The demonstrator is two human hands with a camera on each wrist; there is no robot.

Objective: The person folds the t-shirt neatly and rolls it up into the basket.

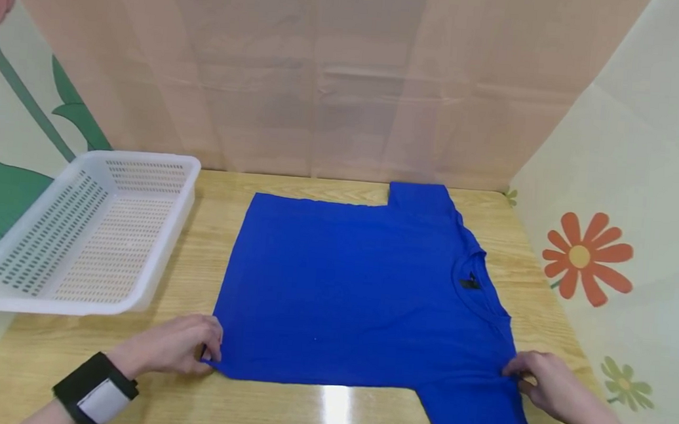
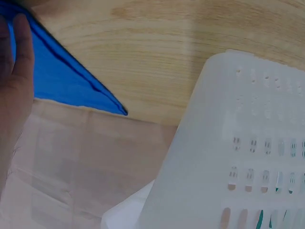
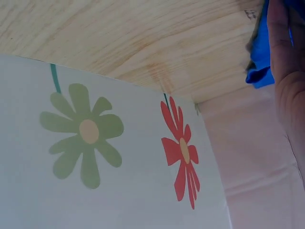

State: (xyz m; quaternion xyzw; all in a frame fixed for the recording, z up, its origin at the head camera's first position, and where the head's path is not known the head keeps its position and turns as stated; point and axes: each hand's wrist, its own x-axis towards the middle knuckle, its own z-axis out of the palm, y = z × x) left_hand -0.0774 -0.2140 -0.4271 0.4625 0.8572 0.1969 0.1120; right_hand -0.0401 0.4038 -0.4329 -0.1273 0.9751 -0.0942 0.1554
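A blue T-shirt (image 1: 340, 284) lies spread sideways on the wooden table, its neckline and dark label toward the right. One sleeve points to the back, the other to the front. At the near corner of the hem, my left hand (image 1: 182, 345) pinches the fabric. My right hand (image 1: 549, 384) pinches the near shoulder, between the collar and the front sleeve. In the left wrist view, the far hem corner of the shirt (image 2: 71, 81) extends past my fingers. A small piece of the shirt (image 3: 261, 59) shows beside my hand in the right wrist view.
A white perforated plastic basket (image 1: 162, 252) stands at the left of the table (image 1: 267, 407). A pinkish sheet (image 1: 349, 75) hangs along the back edge. At the right is a pale panel (image 1: 670, 215) printed with flowers, and a similar one stands at the left.
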